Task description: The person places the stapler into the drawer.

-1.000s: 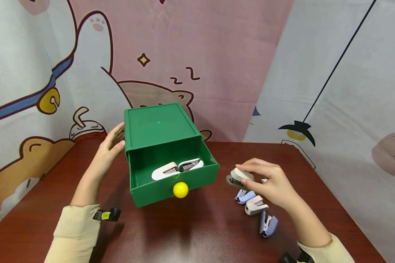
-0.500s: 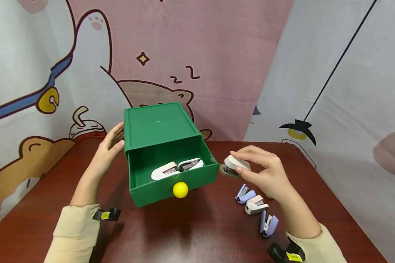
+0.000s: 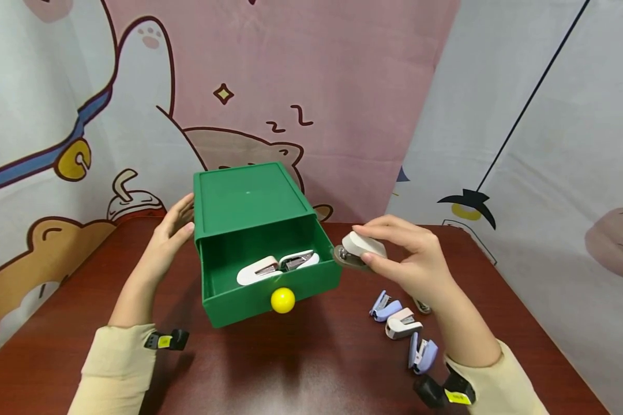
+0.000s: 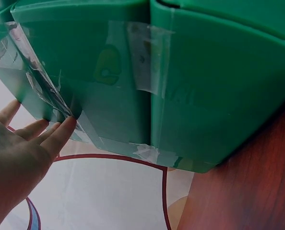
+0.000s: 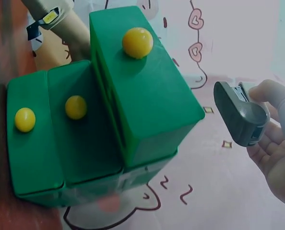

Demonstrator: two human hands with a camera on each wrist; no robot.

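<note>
A green drawer cabinet [image 3: 251, 196] stands on the table, its top drawer [image 3: 311, 285] pulled out. Inside that drawer lie two white staplers [image 3: 251, 275], end to end. My left hand [image 3: 163, 245] is at the cabinet's left side; in the left wrist view its extended fingertips [image 4: 68, 125] touch the taped side. Between thumb and fingers, my right hand [image 3: 412, 256] pinches a white and grey stapler [image 3: 367, 245], just right of the drawer's front corner. In the right wrist view this stapler [image 5: 241, 115] shows its grey base, apart from the drawer.
Two blue-purple staplers [image 3: 423, 354] and a pale pink-and-white stapler [image 3: 403, 324] lie on the table [image 3: 311, 369] at the right. Another small object [image 3: 422, 306] is partly hidden behind my right wrist. Two closed drawers [image 5: 41, 129] with yellow knobs sit below the open one.
My right hand has moved left and upward, carrying the stapler from above the loose staplers to beside the drawer's corner. The left hand and cabinet have stayed put.
</note>
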